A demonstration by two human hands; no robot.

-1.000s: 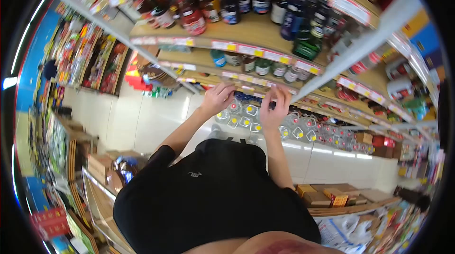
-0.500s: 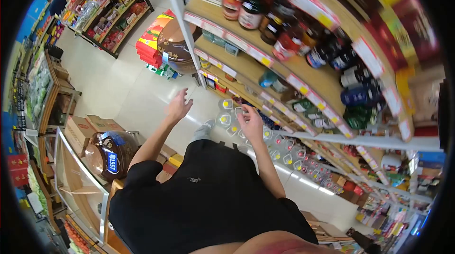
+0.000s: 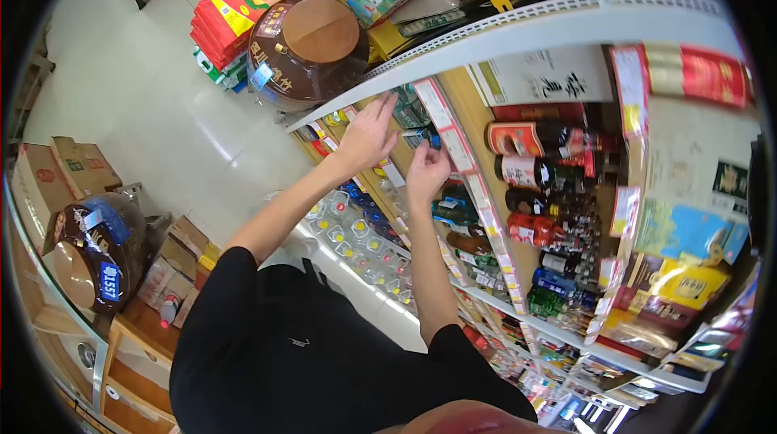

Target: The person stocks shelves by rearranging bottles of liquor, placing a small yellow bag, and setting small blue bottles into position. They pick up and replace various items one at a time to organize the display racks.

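Note:
My left hand (image 3: pixel 368 138) is open at the front of a middle shelf, its fingers stretched out and the thumb apart. Just past its fingertips stand clear glass bottles (image 3: pixel 411 110). My right hand (image 3: pixel 428 173) is raised beside it, fingers loosely bent, nearest to a small bottle with a blue cap (image 3: pixel 421 139); the fingertips come right up to the bottle's side. Farther along that shelf are green bottles (image 3: pixel 455 206). Price labels (image 3: pixel 447 130) line the shelf edge above.
Dark glass bottles (image 3: pixel 538 140) and boxed goods (image 3: pixel 688 191) fill upper shelves. Clear jugs with yellow caps (image 3: pixel 348 231) stand on the floor. A large brown jar (image 3: pixel 307 49) sits at the shelf end beside red bags (image 3: pixel 235 17). Another jar (image 3: pixel 97 248) and cardboard boxes (image 3: pixel 61 171) are at left.
I have turned toward the shelf and come closer. Both hands have moved from over the floor and jugs to the front of the middle shelf, by the small bottles.

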